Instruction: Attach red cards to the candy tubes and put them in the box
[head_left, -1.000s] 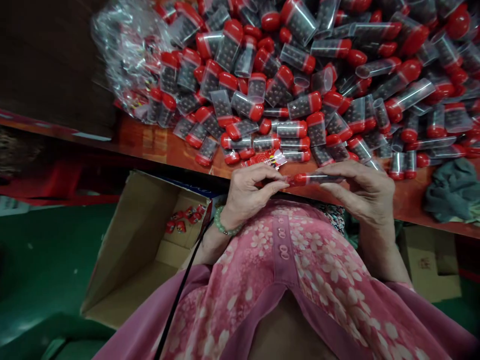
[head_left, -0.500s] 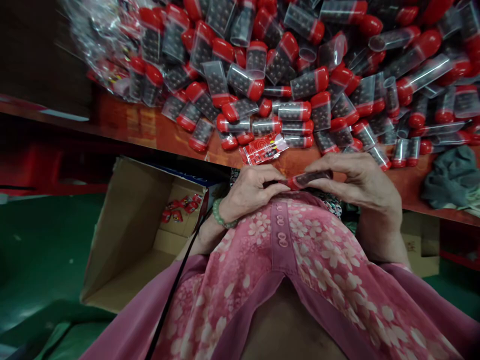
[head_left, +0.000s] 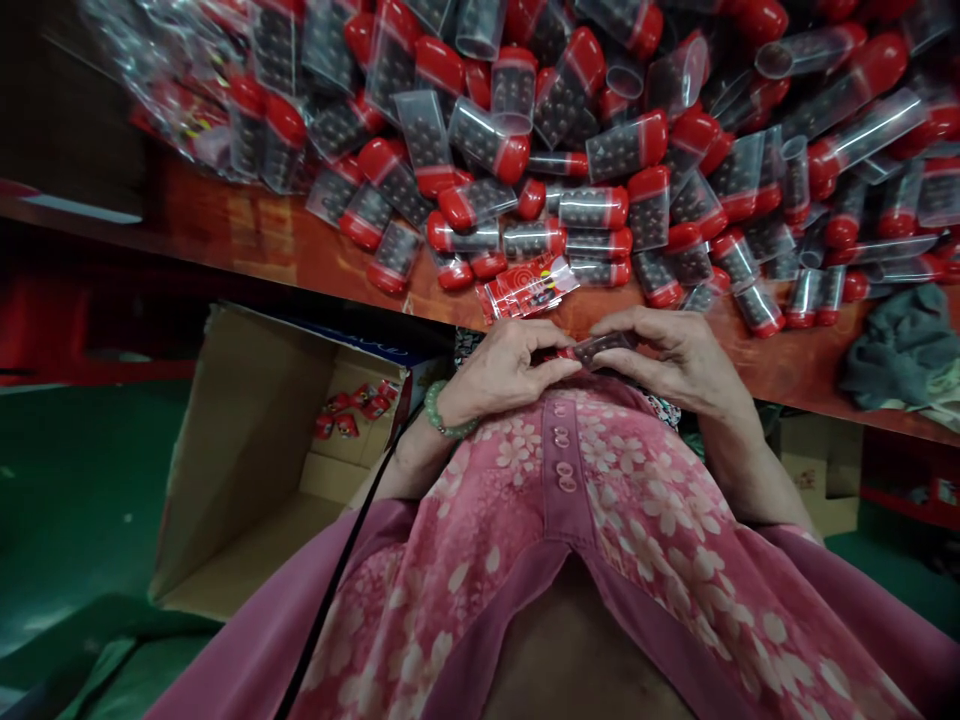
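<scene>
Close to my body, just off the table's front edge, a clear tube with a red cap and dark balls is held between both hands. My left hand, with a green bead bracelet at its wrist, pinches the red end. At the tube's other end the thumb and fingers of my right hand are closed on it. The fingers hide part of the tube. Just beyond my left hand lie flat red printed packets on the table.
Many more red-capped tubes are heaped over the table, some of them without balls. A clear plastic bag lies at the left, a grey cloth at the right. Below left, an open cardboard box holds several small red packets.
My right hand has moved left along the tube, closer to my left hand. Both hands still hold the tube. The view has shifted slightly.
</scene>
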